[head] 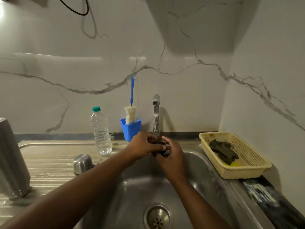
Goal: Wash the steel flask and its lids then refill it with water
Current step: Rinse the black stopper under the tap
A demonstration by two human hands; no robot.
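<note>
Where the tap (156,113) overhangs the sink (140,187), the left hand (142,146) and right hand (173,154) curl their fingers (153,147) round a small dark lid (158,142). Left of the fingers, the ribbed steel surface (49,162) carries a steel cap (82,163) and, farther left, the flask (11,159). A marble wall (165,63) rises behind.

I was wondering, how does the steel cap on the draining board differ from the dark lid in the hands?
The steel cap is shiny silver; the dark lid is black. The steel cap sits untouched, in full view, on the draining board. The dark lid is gripped by the left hand and right hand over the sink, below the tap, and mostly hidden by fingers. Both are small.
</note>
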